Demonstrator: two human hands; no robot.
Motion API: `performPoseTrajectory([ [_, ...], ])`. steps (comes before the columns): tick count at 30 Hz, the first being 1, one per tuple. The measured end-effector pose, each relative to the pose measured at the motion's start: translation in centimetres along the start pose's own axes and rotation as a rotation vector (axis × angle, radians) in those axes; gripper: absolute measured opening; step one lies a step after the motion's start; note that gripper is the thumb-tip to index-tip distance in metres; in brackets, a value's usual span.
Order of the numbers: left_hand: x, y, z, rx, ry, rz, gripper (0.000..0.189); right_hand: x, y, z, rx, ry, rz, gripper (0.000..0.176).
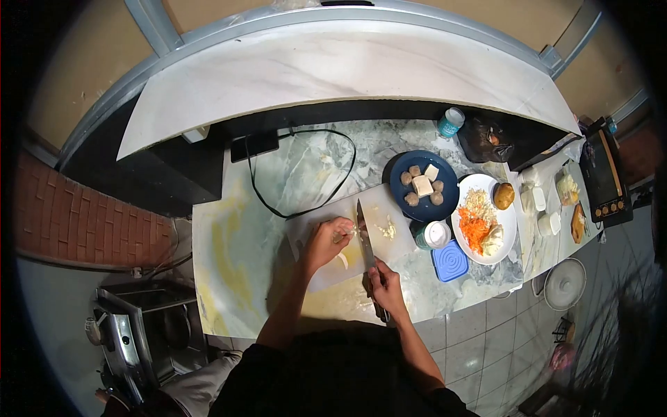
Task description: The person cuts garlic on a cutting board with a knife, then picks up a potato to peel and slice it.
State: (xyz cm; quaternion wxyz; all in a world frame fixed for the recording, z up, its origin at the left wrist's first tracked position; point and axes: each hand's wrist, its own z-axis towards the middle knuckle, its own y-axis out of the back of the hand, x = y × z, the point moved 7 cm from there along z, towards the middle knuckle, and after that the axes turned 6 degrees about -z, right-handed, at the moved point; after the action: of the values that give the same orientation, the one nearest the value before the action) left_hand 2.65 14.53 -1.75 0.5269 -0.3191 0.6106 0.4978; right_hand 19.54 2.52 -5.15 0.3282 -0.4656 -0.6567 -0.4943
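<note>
My left hand [325, 240] presses a small pale piece of food [345, 236] onto a white cutting board [389, 208]. My right hand [385, 286] grips the handle of a long kitchen knife [364, 235], whose blade lies on the board right beside the left fingers. A little heap of chopped pale bits [387, 229] sits on the board to the right of the blade. Another pale sliver [342, 260] lies near my left wrist.
A dark blue plate [448, 182] with brown balls and white cubes stands behind the board. A white plate [508, 221] holds shredded carrot, cabbage and a potato. A jar [434, 235], a blue lid [450, 261], a black cable [306, 201] and containers [545, 208] crowd the marble counter.
</note>
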Motion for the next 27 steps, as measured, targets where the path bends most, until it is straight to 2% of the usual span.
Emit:
performPoseTrajectory([
  [2, 0.3, -0.3, -0.2, 0.007, -0.009, -0.053, 0.024, 0.6, -0.1, -0.2, 0.017, 0.003, 0.057, 0.034],
  [4, 0.6, -0.7, -0.3, 0.006, 0.061, -0.192, 0.027, 0.6, -0.5, -0.2, 0.034, 0.006, 0.115, 0.035],
  [7, 1.5, -1.0, -0.2, -0.020, 0.099, -0.146, 0.029, 0.6, -0.9, -0.3, 0.047, 0.039, 0.173, 0.034],
  [11, 1.5, -1.0, 0.0, -0.031, 0.058, -0.149, 0.025, 0.6, -0.9, -0.3, 0.067, 0.022, 0.220, 0.034],
  [17, 1.4, -0.5, -0.1, -0.019, 0.134, -0.146, 0.023, 0.7, -0.1, -0.3, 0.075, 0.000, 0.264, 0.033],
  [22, 1.7, -0.3, 0.0, -0.057, 0.014, -0.010, 0.019, 0.8, 0.0, -0.4, 0.055, -0.034, 0.326, 0.033],
  [27, 1.2, 0.2, -0.1, -0.069, 0.038, -0.068, 0.017, 0.2, -0.1, -0.1, 0.043, -0.060, 0.368, 0.034],
])
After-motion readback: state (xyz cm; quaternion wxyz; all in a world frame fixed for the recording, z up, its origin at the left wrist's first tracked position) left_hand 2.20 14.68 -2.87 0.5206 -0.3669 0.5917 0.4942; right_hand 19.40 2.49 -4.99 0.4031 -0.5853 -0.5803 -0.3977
